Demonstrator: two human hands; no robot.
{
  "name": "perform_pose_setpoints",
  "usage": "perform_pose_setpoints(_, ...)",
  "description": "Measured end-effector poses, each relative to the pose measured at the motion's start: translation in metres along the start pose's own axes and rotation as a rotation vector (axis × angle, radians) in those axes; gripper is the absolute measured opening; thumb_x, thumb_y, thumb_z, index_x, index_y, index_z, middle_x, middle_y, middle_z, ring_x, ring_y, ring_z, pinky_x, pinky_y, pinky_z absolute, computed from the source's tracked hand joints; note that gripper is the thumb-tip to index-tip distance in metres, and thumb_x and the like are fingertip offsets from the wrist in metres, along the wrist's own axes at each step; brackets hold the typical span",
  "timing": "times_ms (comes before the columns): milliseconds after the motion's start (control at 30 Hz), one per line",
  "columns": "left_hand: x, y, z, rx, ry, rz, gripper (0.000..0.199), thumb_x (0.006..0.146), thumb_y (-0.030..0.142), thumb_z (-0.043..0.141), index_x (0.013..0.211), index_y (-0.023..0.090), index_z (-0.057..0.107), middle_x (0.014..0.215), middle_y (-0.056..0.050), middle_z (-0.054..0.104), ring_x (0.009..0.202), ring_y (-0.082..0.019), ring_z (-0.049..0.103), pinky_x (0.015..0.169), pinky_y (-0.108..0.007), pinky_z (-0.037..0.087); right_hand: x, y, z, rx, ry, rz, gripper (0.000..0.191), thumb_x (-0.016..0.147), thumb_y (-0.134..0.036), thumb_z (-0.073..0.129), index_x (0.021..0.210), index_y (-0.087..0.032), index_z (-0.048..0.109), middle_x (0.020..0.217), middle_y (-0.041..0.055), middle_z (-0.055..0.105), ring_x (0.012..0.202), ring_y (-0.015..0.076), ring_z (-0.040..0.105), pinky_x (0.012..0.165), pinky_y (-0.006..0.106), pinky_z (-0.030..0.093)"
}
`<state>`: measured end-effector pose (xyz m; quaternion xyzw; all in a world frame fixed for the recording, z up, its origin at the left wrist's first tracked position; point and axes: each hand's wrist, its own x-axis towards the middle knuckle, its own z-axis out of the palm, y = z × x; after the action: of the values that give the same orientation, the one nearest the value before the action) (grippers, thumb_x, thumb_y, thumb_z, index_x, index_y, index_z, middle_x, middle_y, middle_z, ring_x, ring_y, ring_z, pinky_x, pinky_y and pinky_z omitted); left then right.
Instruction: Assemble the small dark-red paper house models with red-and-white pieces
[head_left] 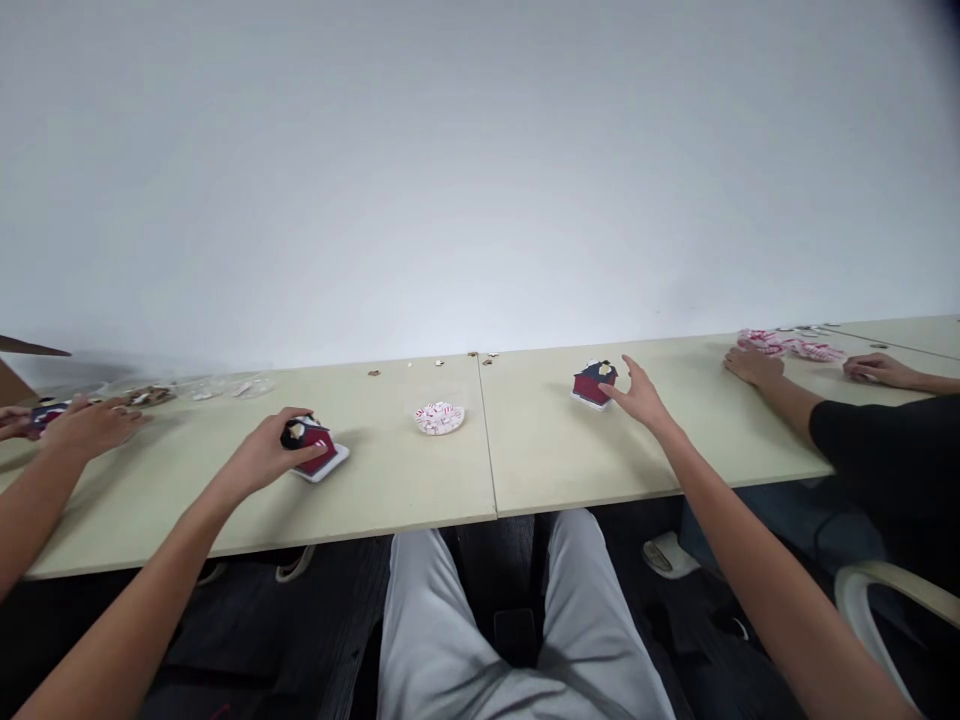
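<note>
A small red model house with a dark roof and white base sits tilted near the table's front left. Around its roof side are the fingers and thumb of my left hand, closed on it. Another small red house, dark-roofed with a pale yellowish piece on it, stands right of the table seam. Beside it is my right hand, its fingers apart and the thumb at the house's edge. Between the two houses lies a shallow clear container of red-and-white striped bits.
Co-workers' hands rest at the left and right. Clear bags and brown pieces lie at the back left, red-and-white bundles at the right. Several small bits dot the table's back edge, by the wall.
</note>
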<state>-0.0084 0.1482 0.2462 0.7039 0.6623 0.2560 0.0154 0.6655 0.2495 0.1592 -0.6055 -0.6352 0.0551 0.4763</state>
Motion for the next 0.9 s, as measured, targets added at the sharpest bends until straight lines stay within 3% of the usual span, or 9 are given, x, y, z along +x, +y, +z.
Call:
perform_pose_setpoints(167, 0.033, -0.046, -0.006, 0.085, 0.005, -0.16, 0.082, 0.064, 0.06, 0.071, 0.132, 0.019, 0.052, 0.113, -0.011, 0.067, 0.098, -0.03, 0.065, 0.08, -0.035, 0.052, 0.009, 0.008, 0.019, 0.1, -0.079, 0.067, 0.096, 0.074, -0.062, 0.071, 0.152, -0.016, 0.037, 0.143, 0.0203, 0.056, 0.126, 0.0382, 0.058, 0.105, 0.054, 0.048)
perform_pose_setpoints(333, 0.059, -0.055, -0.02, 0.079, -0.056, -0.264, 0.077, 0.065, 0.061, 0.072, 0.128, 0.019, 0.055, 0.105, -0.008, 0.069, 0.09, -0.027, 0.065, 0.071, -0.03, 0.05, -0.004, -0.006, 0.03, 0.149, 0.001, 0.047, 0.08, 0.076, -0.059, 0.071, 0.14, -0.018, 0.048, 0.13, 0.017, 0.064, 0.108, 0.0322, 0.066, 0.094, 0.05, 0.053)
perform_pose_setpoints(400, 0.062, -0.047, -0.027, 0.099, -0.03, -0.314, 0.072, 0.07, 0.066, 0.069, 0.122, 0.017, 0.059, 0.102, -0.007, 0.07, 0.09, -0.027, 0.065, 0.073, -0.032, 0.05, -0.015, -0.016, 0.028, 0.085, 0.018, 0.006, 0.076, 0.075, -0.06, 0.072, 0.135, -0.018, 0.051, 0.128, 0.0163, 0.064, 0.11, 0.0324, 0.064, 0.096, 0.05, 0.052)
perform_pose_setpoints(467, 0.062, -0.028, -0.027, 0.146, 0.127, -0.285, 0.07, 0.075, 0.071, 0.064, 0.119, 0.016, 0.061, 0.109, -0.01, 0.07, 0.1, -0.032, 0.063, 0.081, -0.039, 0.051, -0.027, -0.025, 0.024, 0.05, 0.012, -0.046, 0.069, 0.078, -0.061, 0.071, 0.13, -0.02, 0.055, 0.126, 0.0146, 0.065, 0.111, 0.0316, 0.064, 0.096, 0.049, 0.051)
perform_pose_setpoints(533, 0.06, 0.002, -0.019, 0.16, 0.327, -0.156, 0.067, 0.081, 0.071, 0.058, 0.119, 0.015, 0.061, 0.119, -0.012, 0.067, 0.115, -0.037, 0.058, 0.094, -0.047, 0.047, -0.038, -0.033, 0.021, 0.05, 0.01, -0.089, 0.061, 0.08, -0.063, 0.069, 0.124, -0.022, 0.059, 0.122, 0.0131, 0.066, 0.11, 0.0305, 0.064, 0.094, 0.047, 0.052)
perform_pose_setpoints(600, 0.061, 0.042, -0.003, 0.08, 0.389, 0.034, 0.06, 0.089, 0.066, 0.05, 0.118, 0.016, 0.063, 0.125, -0.011, 0.065, 0.121, -0.035, 0.055, 0.103, -0.046, 0.043, -0.044, -0.041, 0.022, 0.055, 0.045, -0.109, 0.063, 0.079, -0.066, 0.069, 0.123, -0.021, 0.06, 0.123, 0.014, 0.064, 0.112, 0.0308, 0.063, 0.096, 0.048, 0.051)
perform_pose_setpoints(667, 0.067, 0.088, 0.02, -0.042, 0.242, 0.172, 0.057, 0.093, 0.061, 0.045, 0.12, 0.015, 0.064, 0.125, -0.01, 0.067, 0.115, -0.029, 0.059, 0.099, -0.041, 0.046, -0.046, -0.05, 0.027, 0.067, 0.057, -0.11, 0.077, 0.076, -0.067, 0.072, 0.133, -0.019, 0.054, 0.134, 0.0173, 0.058, 0.119, 0.0323, 0.059, 0.101, 0.049, 0.049)
perform_pose_setpoints(800, 0.094, 0.167, 0.069, -0.09, -0.386, 0.388, 0.04, 0.09, 0.048, 0.051, 0.11, 0.022, 0.073, 0.118, -0.007, 0.074, 0.101, -0.023, 0.067, 0.088, -0.03, 0.05, -0.049, -0.066, 0.044, 0.107, -0.057, -0.107, 0.091, 0.08, -0.059, 0.071, 0.152, -0.017, 0.035, 0.15, 0.0192, 0.046, 0.13, 0.0331, 0.053, 0.108, 0.05, 0.045)
perform_pose_setpoints(900, 0.114, 0.198, 0.103, 0.11, -0.54, 0.292, 0.028, 0.074, 0.032, 0.064, 0.097, 0.02, 0.076, 0.11, -0.012, 0.076, 0.091, -0.026, 0.069, 0.079, -0.033, 0.051, -0.055, -0.072, 0.053, 0.093, -0.055, -0.145, 0.081, 0.086, -0.051, 0.066, 0.153, -0.017, 0.036, 0.144, 0.0168, 0.052, 0.132, 0.0324, 0.051, 0.111, 0.051, 0.042)
